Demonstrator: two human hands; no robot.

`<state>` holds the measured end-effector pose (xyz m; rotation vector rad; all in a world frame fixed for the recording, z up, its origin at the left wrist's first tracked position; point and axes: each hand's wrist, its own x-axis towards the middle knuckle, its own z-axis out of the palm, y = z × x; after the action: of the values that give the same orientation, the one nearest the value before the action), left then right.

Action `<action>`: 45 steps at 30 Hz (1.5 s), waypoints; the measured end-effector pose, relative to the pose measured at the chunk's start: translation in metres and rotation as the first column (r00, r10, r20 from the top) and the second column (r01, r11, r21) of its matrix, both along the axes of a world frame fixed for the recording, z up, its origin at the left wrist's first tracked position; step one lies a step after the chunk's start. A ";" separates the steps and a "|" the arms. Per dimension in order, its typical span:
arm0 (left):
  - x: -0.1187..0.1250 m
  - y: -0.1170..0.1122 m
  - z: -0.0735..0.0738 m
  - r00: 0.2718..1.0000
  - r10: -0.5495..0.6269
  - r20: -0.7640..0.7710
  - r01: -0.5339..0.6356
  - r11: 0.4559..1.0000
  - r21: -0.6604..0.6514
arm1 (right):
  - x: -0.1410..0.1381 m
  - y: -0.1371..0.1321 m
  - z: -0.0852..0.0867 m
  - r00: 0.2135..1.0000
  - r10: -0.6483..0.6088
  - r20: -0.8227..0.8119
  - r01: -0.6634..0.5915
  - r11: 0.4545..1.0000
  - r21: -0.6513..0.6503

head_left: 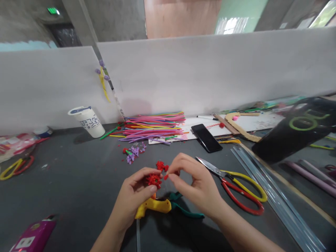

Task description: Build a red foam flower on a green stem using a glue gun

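My left hand (135, 192) is closed around a red fuzzy flower (154, 180), its short red petals standing out around a darker middle. Close to its right side, my right hand (193, 182) pinches a small red piece (166, 177) between thumb and forefinger. More red pieces (160, 165) lie on the dark table just beyond the hands. Beneath the hands is a yellow hot glue gun (157, 205) with an orange nozzle, a clear glue stick coming out of its back. Teal-handled pliers (186, 210) lie partly under my right hand.
Scissors with red and yellow handles (236, 185) lie right of my right hand, beside clear glue sticks (273, 199). Behind are a phone (206, 138), a bundle of coloured pipe cleaners (154, 127), purple bits (135, 154) and a white cup (89, 121). A black bottle (288, 133) stands tilted right.
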<state>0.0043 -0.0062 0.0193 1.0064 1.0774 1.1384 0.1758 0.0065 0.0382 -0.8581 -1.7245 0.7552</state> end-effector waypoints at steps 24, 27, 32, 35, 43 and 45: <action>-0.007 0.004 -0.006 0.981 -0.054 -0.185 0.088 0.980 0.180 | -0.008 -0.001 -0.013 0.940 -0.085 0.330 -0.003 0.966 0.257; -0.006 0.003 -0.005 0.977 -0.071 -0.202 0.104 0.983 0.155 | -0.006 -0.001 -0.012 0.935 -0.074 0.347 -0.027 0.961 0.277; -0.007 0.004 -0.007 0.972 -0.095 -0.217 0.120 0.987 0.104 | -0.005 0.001 -0.014 0.917 -0.105 0.385 -0.043 0.933 0.357; -0.008 0.005 -0.010 0.974 -0.115 -0.194 0.128 0.990 0.056 | -0.005 0.002 -0.015 0.915 -0.105 0.390 -0.038 0.939 0.342; -0.008 0.004 -0.009 0.990 -0.097 -0.101 0.095 0.995 -0.024 | -0.007 0.007 -0.017 0.976 0.047 0.214 -0.073 0.991 0.115; -0.008 0.004 -0.009 0.991 -0.086 -0.102 0.084 0.996 -0.020 | -0.007 0.007 -0.017 0.979 0.051 0.196 -0.069 0.994 0.089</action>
<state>-0.0038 -0.0023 0.0106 1.0979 1.1126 1.0170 0.1688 0.0137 0.0209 -0.8388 -1.9503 0.6400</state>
